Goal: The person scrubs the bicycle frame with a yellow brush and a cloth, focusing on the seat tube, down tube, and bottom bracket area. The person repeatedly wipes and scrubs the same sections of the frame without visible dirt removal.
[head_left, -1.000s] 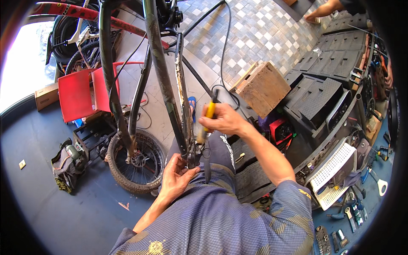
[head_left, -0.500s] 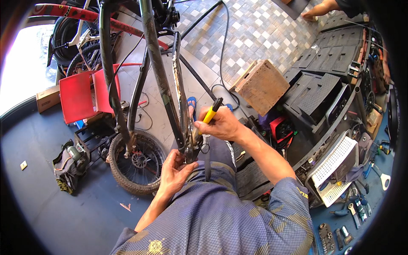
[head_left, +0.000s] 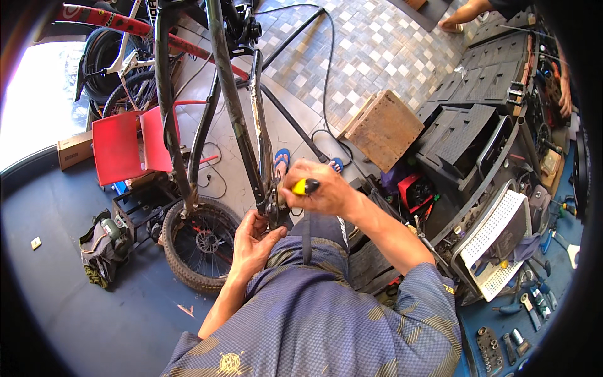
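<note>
A dark bicycle frame [head_left: 233,113] stands in front of me, its tubes running down toward my lap. Around its lower end [head_left: 271,206], the fingers of my left hand [head_left: 252,242] are curled in a grip from below and the left. Closed in my right hand [head_left: 323,187] is a yellow-handled tool [head_left: 301,186] with a black end cap, which points up toward me. The tool's working end is hidden behind my fingers, close to that frame end. Pale bare patches show along one slim frame tube [head_left: 257,103].
A bicycle wheel [head_left: 202,242] lies low at left, near a red chair [head_left: 118,147]. To the right are a wooden box [head_left: 384,131], black step-like boxes [head_left: 455,141] and a white perforated tray [head_left: 493,245]. Spanners [head_left: 531,311] lie on the blue floor. Another person's hand [head_left: 565,100] shows far right.
My right hand has turned the tool, so its black end now faces me instead of pointing up and away. The left hand keeps its place at the frame end; the view has shifted slightly.
</note>
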The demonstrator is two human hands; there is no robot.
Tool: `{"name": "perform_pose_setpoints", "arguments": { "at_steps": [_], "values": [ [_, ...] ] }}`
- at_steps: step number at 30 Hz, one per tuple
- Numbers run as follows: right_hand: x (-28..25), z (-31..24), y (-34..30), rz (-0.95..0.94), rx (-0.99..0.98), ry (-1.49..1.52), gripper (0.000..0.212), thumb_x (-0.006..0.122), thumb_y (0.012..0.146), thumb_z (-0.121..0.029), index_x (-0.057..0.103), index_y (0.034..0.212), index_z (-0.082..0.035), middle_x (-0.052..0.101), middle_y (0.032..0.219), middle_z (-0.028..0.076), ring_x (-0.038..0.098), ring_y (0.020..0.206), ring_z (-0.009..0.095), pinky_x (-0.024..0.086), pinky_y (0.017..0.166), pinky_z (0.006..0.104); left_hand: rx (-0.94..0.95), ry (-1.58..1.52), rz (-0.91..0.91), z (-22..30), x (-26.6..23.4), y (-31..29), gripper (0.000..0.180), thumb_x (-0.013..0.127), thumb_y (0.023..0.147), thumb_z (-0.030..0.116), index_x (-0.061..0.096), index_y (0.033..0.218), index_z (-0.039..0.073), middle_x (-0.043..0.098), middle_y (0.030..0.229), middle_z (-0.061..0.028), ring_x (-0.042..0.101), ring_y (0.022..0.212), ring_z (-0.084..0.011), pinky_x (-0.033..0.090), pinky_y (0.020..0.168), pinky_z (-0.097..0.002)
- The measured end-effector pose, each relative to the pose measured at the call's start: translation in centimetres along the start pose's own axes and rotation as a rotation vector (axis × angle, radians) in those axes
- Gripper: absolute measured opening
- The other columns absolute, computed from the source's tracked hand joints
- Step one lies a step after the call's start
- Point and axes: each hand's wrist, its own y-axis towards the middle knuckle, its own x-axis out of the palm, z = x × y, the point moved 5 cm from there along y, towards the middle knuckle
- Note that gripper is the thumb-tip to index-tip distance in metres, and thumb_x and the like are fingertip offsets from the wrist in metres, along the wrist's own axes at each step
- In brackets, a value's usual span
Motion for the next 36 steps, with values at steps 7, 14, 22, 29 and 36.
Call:
{"name": "perform_pose_setpoints", "arguments": {
  "at_steps": [7,14,22,29,36],
  "values": [
    [-0.3,-0.1,-0.9,-0.028,0.031,0.158,0.02,0.081,0.093,-0.024,0.068,0.091,-0.009,0.065,0.082,0.012,0.067,0.072,0.032,0.055,0.065,0.0428,0.034,-0.04,0.023,-0.2,0.0,0.0,0.029,0.079,0.094,0.001,0.056,0.112,0.0,0.074,0.103,-0.01,0.071,0.096,-0.0129,0.058,0.087,-0.0293],
    [-1.3,-3.3,-1.4,0.129,-0.044,-0.03,0.017,0.081,0.093,-0.02,0.07,0.091,-0.008,0.068,0.084,0.01,0.068,0.075,0.029,0.057,0.068,0.0398,0.077,-0.018,0.003,-0.2,-0.3,0.1,0.028,0.08,0.095,0.003,0.056,0.11,0.0,0.074,0.1,-0.0082,0.07,0.094,-0.0117,0.058,0.085,-0.0287],
    [-0.4,-0.8,-1.9,0.204,0.022,0.097,0.017,0.081,0.093,-0.018,0.07,0.088,-0.005,0.066,0.079,0.01,0.064,0.072,0.029,0.053,0.065,0.0397,0.105,0.012,0.008,-0.2,-0.2,0.4,0.03,0.081,0.095,0.004,0.056,0.111,0.0,0.074,0.1,-0.0087,0.072,0.091,-0.013,0.06,0.084,-0.0288],
    [-2.2,-0.4,-3.2,0.322,0.369,0.223,0.014,0.079,0.095,-0.013,0.071,0.089,-0.003,0.073,0.085,0.009,0.073,0.085,0.016,0.058,0.078,0.0338,0.094,-0.045,-0.007,-0.4,-0.3,0.1,0.033,0.08,0.096,0.006,0.053,0.113,-0.001,0.073,0.102,-0.0104,0.071,0.095,-0.0146,0.063,0.085,-0.034],
    [-1.2,0.8,-5.7,0.506,0.372,0.488,0.009,0.078,0.097,-0.007,0.071,0.097,-0.002,0.072,0.088,0.006,0.069,0.08,0.012,0.056,0.07,0.0288,0.083,-0.029,-0.025,-0.4,-0.3,-0.1,0.05,0.079,0.097,0.008,0.045,0.134,0.002,0.076,0.107,-0.0141,0.073,0.098,-0.0154,0.06,0.087,-0.0308]
  ]
}}
